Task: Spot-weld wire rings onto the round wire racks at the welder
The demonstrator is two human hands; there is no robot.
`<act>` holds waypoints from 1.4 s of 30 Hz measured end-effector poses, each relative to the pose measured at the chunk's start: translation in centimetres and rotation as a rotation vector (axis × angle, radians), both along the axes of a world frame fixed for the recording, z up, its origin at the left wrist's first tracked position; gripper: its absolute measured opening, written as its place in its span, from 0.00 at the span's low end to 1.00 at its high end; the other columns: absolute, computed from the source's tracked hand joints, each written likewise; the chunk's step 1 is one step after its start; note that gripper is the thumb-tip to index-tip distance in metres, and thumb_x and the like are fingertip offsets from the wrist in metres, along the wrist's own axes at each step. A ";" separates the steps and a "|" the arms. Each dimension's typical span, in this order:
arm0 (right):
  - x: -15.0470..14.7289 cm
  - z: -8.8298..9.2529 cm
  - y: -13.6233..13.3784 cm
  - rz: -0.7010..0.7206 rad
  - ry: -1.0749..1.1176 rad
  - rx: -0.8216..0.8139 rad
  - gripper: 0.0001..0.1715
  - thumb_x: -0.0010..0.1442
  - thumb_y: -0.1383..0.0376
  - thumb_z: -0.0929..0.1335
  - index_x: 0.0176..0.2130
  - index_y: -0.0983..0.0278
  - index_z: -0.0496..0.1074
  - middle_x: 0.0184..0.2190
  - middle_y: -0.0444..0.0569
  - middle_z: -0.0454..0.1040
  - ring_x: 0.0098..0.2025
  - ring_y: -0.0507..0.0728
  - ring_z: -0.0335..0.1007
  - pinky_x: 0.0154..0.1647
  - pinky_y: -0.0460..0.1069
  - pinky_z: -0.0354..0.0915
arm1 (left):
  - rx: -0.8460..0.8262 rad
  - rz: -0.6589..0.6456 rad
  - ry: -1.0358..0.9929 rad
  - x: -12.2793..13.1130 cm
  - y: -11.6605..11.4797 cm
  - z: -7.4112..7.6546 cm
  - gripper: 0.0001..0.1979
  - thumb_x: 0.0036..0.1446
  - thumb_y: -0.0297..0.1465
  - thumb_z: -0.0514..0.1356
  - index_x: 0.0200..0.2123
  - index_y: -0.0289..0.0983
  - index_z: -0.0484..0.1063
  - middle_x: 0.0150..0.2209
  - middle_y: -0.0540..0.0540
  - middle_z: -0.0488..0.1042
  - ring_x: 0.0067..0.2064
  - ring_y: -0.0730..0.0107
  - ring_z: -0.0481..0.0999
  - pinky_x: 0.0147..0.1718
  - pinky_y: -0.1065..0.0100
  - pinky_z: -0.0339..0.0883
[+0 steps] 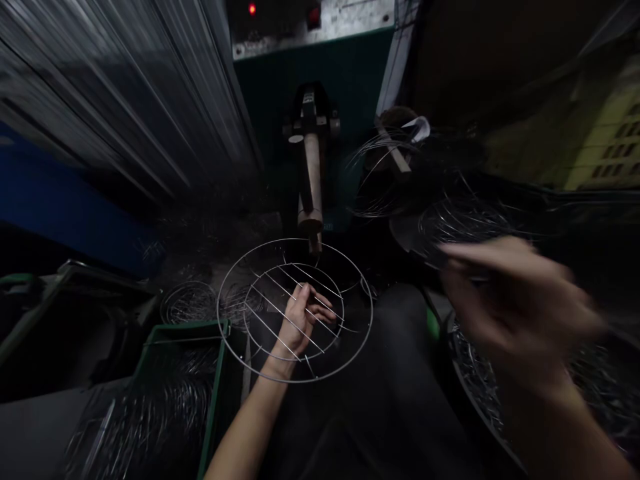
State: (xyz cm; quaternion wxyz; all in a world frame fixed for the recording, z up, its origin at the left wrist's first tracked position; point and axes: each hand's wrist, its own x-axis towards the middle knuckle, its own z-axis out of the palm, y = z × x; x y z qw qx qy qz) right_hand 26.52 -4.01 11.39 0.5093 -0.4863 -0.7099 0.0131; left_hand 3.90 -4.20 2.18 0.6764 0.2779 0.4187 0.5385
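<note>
A round wire rack (pixel 231 261), made of two rings joined by parallel bars, sits tilted below the welding machine's electrode tip (pixel 315 241). My left hand (pixel 303 320) reaches under it, fingers curled and closed at the middle bars. Over on the right, my right hand (pixel 520 300) is blurred by motion. Its fingers look drawn together in a pinch, but whatever they hold cannot be made out. That hand is above a round container (pixel 473 393) of small metal pieces, apart from the rack.
Behind the rack stands a green machine (pixel 345 73) with a lit red lamp (pixel 252 9). A green crate (pixel 216 393) at lower left holds bent wires. Wire rings (pixel 189 301) lie beyond it. More loose wire (pixel 465 217) is at right.
</note>
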 end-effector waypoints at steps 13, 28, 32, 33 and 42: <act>-7.0 -10.8 11.0 0.529 0.447 -0.668 0.21 0.49 0.54 0.70 0.41 0.63 0.74 0.38 0.48 0.77 0.41 0.57 0.72 0.44 0.52 0.67 | 0.019 -0.023 0.054 -0.2 1.1 -1.3 0.19 0.53 0.47 0.55 0.30 0.37 0.57 0.20 0.50 0.72 0.16 0.71 0.72 0.16 0.74 0.62; -9.1 -9.9 11.5 0.331 0.427 -0.540 0.11 0.51 0.58 0.69 0.29 0.64 0.70 0.27 0.44 0.72 0.30 0.53 0.67 0.32 0.47 0.63 | 0.115 -0.059 0.038 -0.6 2.4 -1.2 0.17 0.56 0.45 0.54 0.28 0.36 0.58 0.21 0.50 0.73 0.16 0.73 0.72 0.15 0.77 0.61; -9.2 -10.1 11.9 0.312 0.423 -0.545 0.11 0.51 0.57 0.69 0.29 0.63 0.70 0.27 0.44 0.73 0.30 0.53 0.67 0.32 0.47 0.63 | 0.112 -0.061 0.046 -0.7 2.7 -1.5 0.17 0.56 0.45 0.54 0.29 0.36 0.59 0.21 0.50 0.73 0.17 0.72 0.72 0.15 0.75 0.62; -9.3 -10.1 12.0 0.308 0.422 -0.544 0.11 0.50 0.57 0.69 0.29 0.63 0.70 0.27 0.44 0.73 0.30 0.53 0.67 0.32 0.47 0.63 | 0.113 -0.062 0.046 -0.8 2.8 -1.6 0.17 0.56 0.45 0.54 0.28 0.36 0.59 0.21 0.50 0.73 0.16 0.72 0.72 0.15 0.75 0.63; -9.5 -9.8 12.1 0.305 0.425 -0.554 0.12 0.49 0.57 0.69 0.28 0.63 0.70 0.26 0.44 0.72 0.29 0.53 0.67 0.30 0.47 0.62 | 0.134 -0.040 0.041 -0.7 2.8 -0.9 0.17 0.56 0.45 0.53 0.28 0.36 0.60 0.21 0.49 0.73 0.16 0.72 0.72 0.15 0.75 0.62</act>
